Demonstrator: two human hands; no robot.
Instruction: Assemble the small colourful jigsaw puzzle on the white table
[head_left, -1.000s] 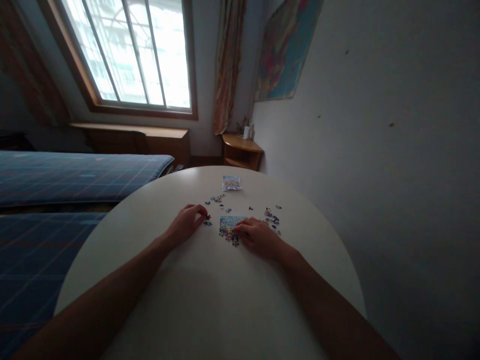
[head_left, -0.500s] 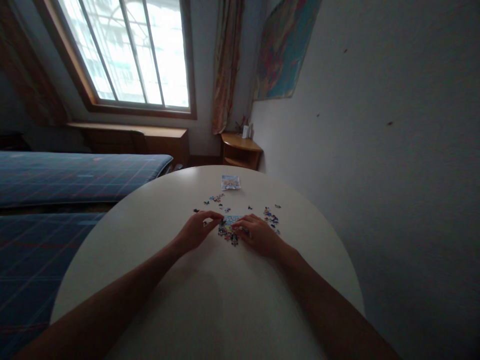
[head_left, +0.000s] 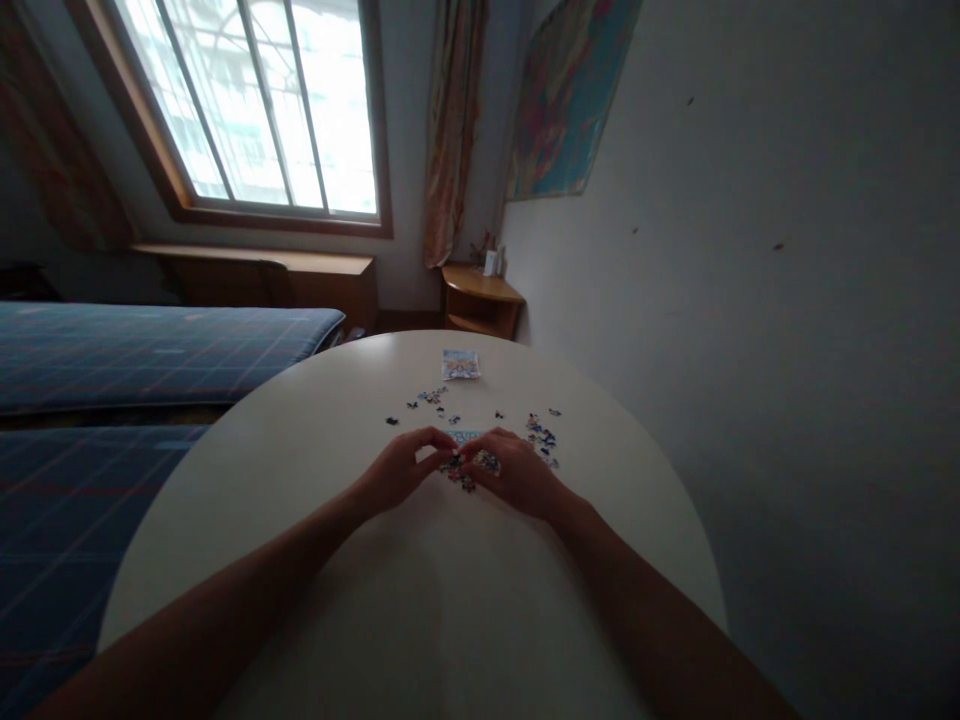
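Note:
Both hands meet over a small patch of jigsaw puzzle (head_left: 466, 436), its far edge light blue, lying on a round white table (head_left: 420, 620). Thumb and forefinger of my left hand (head_left: 401, 468) are pinched together at the puzzle's left part, on what looks like a small jigsaw piece, largely hidden. My right hand (head_left: 517, 475) curls over the right side of the puzzle, thumb and fingertips on it and close to the left fingertips. Several colourful pieces (head_left: 469, 486) show at the near edge below the fingers. The hands cover much of the puzzle.
Loose jigsaw pieces (head_left: 541, 432) lie right of my hands, with more pieces (head_left: 431, 397) beyond to the left. A small printed packet (head_left: 460, 364) rests near the table's far side. A plaid-covered bed (head_left: 165, 350) stands left, and a wall (head_left: 787, 350) rises on the right.
My left hand has shifted right and slightly nearer, from the puzzle's far left corner to its middle. The right fingertips have moved a little left, toward the left ones.

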